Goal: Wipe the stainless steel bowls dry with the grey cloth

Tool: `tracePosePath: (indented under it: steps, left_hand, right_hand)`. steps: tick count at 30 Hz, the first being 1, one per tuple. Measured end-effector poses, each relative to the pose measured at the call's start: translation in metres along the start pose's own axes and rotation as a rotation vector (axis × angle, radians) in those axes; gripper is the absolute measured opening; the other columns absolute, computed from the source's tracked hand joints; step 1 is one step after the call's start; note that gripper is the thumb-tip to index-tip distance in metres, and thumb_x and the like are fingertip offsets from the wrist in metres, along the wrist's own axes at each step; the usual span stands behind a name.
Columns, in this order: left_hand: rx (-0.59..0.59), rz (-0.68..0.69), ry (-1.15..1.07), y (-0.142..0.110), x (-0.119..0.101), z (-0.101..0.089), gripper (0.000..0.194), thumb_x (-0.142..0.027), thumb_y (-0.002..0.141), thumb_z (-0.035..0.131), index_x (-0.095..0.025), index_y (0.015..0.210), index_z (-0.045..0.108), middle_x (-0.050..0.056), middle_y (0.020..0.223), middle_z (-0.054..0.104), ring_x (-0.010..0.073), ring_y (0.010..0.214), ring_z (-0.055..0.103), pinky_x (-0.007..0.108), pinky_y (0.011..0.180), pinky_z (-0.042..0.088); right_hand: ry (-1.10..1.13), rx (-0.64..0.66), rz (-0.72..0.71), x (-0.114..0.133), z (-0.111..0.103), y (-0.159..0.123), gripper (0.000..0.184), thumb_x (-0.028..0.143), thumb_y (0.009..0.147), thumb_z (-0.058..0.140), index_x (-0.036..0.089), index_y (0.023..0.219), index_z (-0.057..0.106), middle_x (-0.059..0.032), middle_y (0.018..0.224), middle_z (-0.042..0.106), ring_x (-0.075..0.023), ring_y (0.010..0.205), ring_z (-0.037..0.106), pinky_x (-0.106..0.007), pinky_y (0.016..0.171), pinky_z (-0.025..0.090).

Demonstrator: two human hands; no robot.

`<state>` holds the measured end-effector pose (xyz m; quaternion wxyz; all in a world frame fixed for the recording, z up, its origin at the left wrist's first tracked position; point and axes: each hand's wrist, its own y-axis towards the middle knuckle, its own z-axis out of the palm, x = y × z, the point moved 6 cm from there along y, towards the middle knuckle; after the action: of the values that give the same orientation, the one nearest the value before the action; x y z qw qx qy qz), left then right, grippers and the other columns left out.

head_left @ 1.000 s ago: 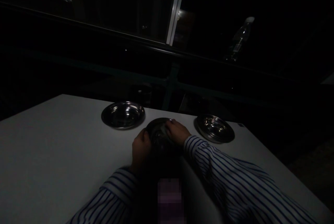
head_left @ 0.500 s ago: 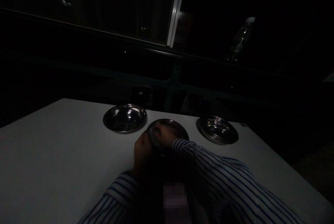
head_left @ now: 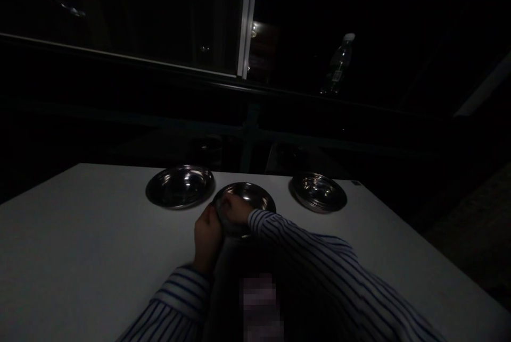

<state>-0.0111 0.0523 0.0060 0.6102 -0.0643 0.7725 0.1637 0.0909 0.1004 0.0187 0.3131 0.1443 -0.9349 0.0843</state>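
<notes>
Three shiny metal dishes stand along the far part of a white table. My left hand point(head_left: 208, 233) is closed at the near-left rim of the middle metal dish point(head_left: 261, 197), with its fingertips partly hidden. Over the inside of that dish, my right hand point(head_left: 238, 208) is closed on a dull grey, cloth-like piece point(head_left: 224, 217), pressed near the left rim. Both hands are close together there. Dim light blurs the cloth's edges.
To the left lies another metal dish point(head_left: 179, 188), and at the right a metal dish point(head_left: 317, 193) that looks stacked. Beyond the white table point(head_left: 99, 257) are a dark window with a pale frame point(head_left: 246, 23) and a clear plastic bottle point(head_left: 338, 68).
The view has swung a little, shifting the dishes and bottle left in the picture. Both hands remain at the middle dish; more of its shiny inside shows beside my right hand.
</notes>
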Motion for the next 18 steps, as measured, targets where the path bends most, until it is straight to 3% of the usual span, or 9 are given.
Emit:
tracePosePath:
  steps: [3,9,14,18]
  left_hand:
    - [-0.009,-0.003,0.009,-0.001,0.001,0.003,0.031,-0.034,0.081,0.036,-0.017,0.072,0.061,0.011,0.076,0.068,0.0233,0.073,0.061,0.034,0.070,0.045]
    - [0.022,0.012,-0.029,-0.002,-0.001,0.006,0.034,-0.036,0.081,0.036,-0.016,0.079,0.063,0.011,0.082,0.070,0.0226,0.075,0.062,0.032,0.070,0.046]
    - [-0.049,-0.039,-0.020,0.000,0.004,0.000,0.033,-0.036,0.080,0.037,-0.016,0.073,0.062,0.011,0.077,0.069,0.0239,0.076,0.062,0.034,0.070,0.046]
    - [-0.058,-0.059,-0.029,-0.001,0.007,-0.001,0.031,-0.035,0.079,0.039,-0.016,0.073,0.063,0.010,0.073,0.068,0.0232,0.071,0.062,0.032,0.065,0.046]
  right_hand:
    - [0.043,0.107,-0.067,-0.001,0.005,-0.009,0.011,0.012,0.079,0.064,0.012,0.090,0.061,-0.0005,0.087,0.062,-0.0133,0.082,0.060,-0.032,0.077,0.050]
    - [0.068,-0.086,0.011,-0.003,-0.005,0.000,0.019,0.017,0.090,0.048,0.012,0.108,0.053,-0.0066,0.106,0.057,-0.0170,0.095,0.057,-0.036,0.081,0.048]
    - [0.074,0.148,-0.094,0.008,0.009,-0.011,0.015,0.010,0.078,0.062,0.013,0.092,0.059,-0.0003,0.084,0.062,-0.0114,0.077,0.060,-0.026,0.071,0.050]
    - [-0.003,0.135,-0.072,0.017,0.009,-0.018,0.018,0.014,0.088,0.046,0.010,0.104,0.054,-0.0064,0.091,0.062,-0.0114,0.076,0.059,-0.025,0.066,0.048]
